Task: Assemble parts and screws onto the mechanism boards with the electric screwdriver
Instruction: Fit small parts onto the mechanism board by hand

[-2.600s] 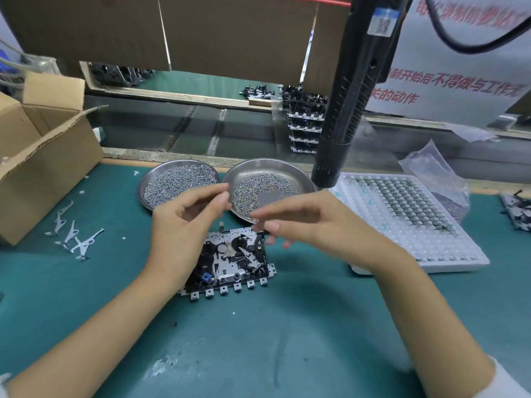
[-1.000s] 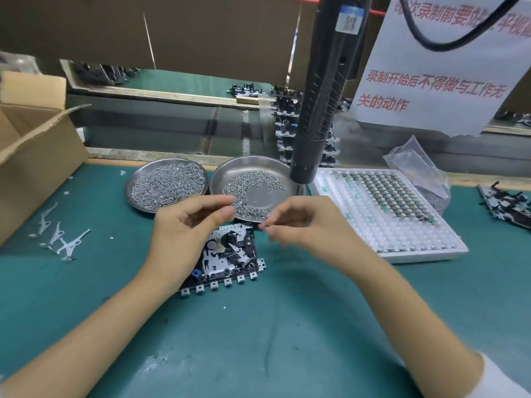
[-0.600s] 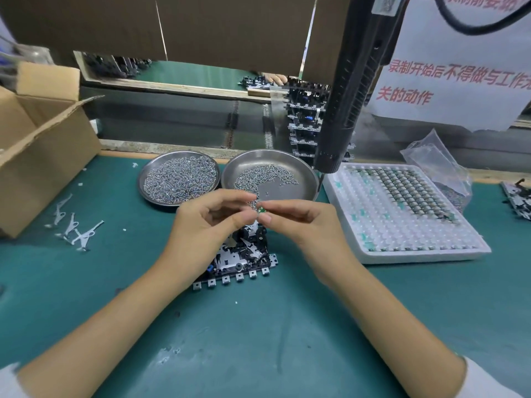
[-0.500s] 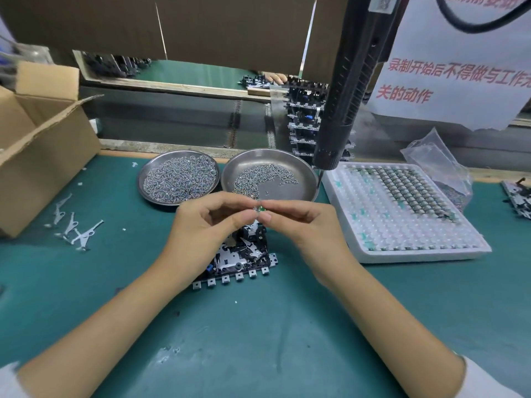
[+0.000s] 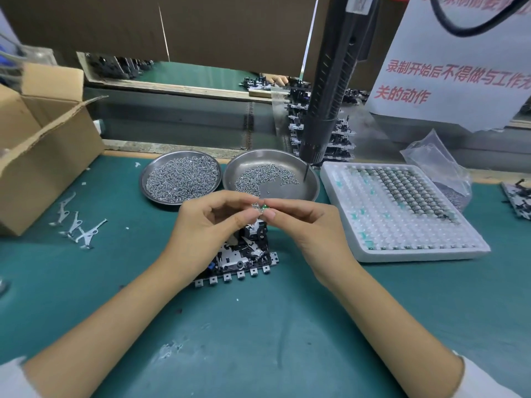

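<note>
Starting at the left edge of the green mat (image 5: 258, 340), we have an open cardboard box (image 5: 43, 156) with a few loose metal levers (image 5: 77, 228) lying just in front of it, within easy reach of our left hand (image 5: 207, 234). Moving in, that left hand is raised above the board (image 5: 244, 254), its thumb and forefinger curled and meeting the right hand's fingertips over a tiny green and silver part (image 5: 262, 207); the left fingers look to be steadying it, though we cannot tell how much of the grip is theirs. The board lies flat on the mat directly beneath, partly hidden by the left hand, so the part probably only has to come straight down. Behind the hands, toward the far edge, sit two metal dishes: the left dish (image 5: 181, 179) heaped with screws, the right dish (image 5: 304, 193) about half covered. Our right hand (image 5: 313, 231) pinches the part from the other side, fingers curled in tight, likely turning it to the right way round. Above, the electric screwdriver (image 5: 330, 96) hangs untouched, its tip over the right dish's rim, clear of the hands. Further right, a white tray (image 5: 402, 242) holds rows of small parts in its far half, a clear plastic bag (image 5: 436, 162) behind it, and another board (image 5: 517, 196) shows at the right edge.
</note>
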`<action>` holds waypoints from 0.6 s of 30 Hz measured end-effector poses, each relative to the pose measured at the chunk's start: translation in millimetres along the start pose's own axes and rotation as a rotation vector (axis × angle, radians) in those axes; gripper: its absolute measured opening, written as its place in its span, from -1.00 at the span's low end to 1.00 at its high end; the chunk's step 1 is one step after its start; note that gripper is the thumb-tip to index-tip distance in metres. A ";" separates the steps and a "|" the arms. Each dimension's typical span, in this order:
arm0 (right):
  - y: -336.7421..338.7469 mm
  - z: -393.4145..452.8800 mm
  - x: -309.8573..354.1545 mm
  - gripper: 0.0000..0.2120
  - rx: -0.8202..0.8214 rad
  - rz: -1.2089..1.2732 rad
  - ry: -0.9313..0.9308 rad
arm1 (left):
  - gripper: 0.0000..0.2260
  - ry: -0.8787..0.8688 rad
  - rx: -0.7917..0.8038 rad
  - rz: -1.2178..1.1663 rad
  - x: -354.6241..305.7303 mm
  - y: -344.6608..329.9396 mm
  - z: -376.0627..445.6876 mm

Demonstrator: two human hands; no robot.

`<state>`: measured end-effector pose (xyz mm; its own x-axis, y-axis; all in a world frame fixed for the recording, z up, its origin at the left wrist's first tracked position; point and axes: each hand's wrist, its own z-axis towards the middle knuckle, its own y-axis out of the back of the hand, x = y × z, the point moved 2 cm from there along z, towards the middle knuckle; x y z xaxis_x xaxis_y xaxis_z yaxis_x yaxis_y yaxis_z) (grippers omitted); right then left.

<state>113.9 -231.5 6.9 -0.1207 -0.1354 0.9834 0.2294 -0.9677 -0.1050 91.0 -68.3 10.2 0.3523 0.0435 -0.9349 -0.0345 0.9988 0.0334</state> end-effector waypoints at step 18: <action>-10.7 -6.3 3.3 -0.78 0.116 -0.160 0.128 | -0.88 -0.208 0.131 0.434 -15.3 13.5 4.7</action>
<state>104.9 -222.9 10.3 -0.2846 -0.0153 0.9585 0.3062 -0.9489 0.0758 89.6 -55.4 26.7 0.5109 0.4457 -0.7351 -0.1065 0.8813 0.4604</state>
